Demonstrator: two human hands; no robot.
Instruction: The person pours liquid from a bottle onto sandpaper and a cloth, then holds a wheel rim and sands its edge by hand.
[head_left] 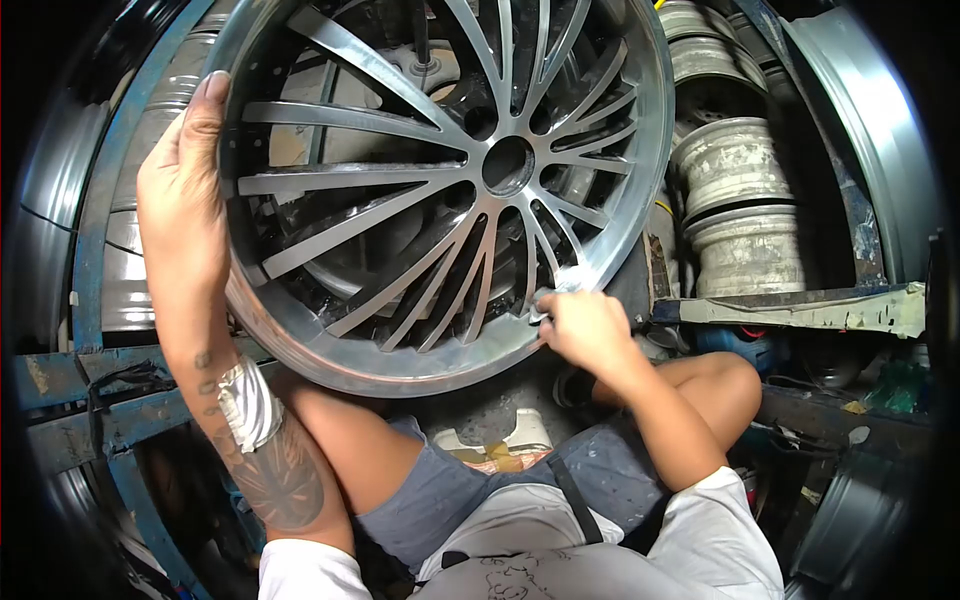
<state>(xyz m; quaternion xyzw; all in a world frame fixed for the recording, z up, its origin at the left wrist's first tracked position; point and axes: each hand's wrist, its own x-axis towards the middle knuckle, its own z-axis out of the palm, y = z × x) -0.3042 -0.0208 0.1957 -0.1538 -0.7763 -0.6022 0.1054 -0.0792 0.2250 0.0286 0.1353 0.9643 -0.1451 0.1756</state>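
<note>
A large grey multi-spoke alloy wheel rim (640,200) stands upright and tilted in front of me, its hub hole near the upper middle. My left hand (185,185) grips the rim's left edge, fingers curled over it. My right hand (585,325) is closed on a small grey piece, likely sandpaper (548,298), pressed against the lower right of the rim near the spoke ends. My bare knees sit just below the rim.
Stacked worn steel rims (745,215) stand at the right behind the wheel. A blue metal frame (95,390) runs along the left and lower left. More rims lie behind on the left (130,280). A ledge (800,310) with clutter lies at the right.
</note>
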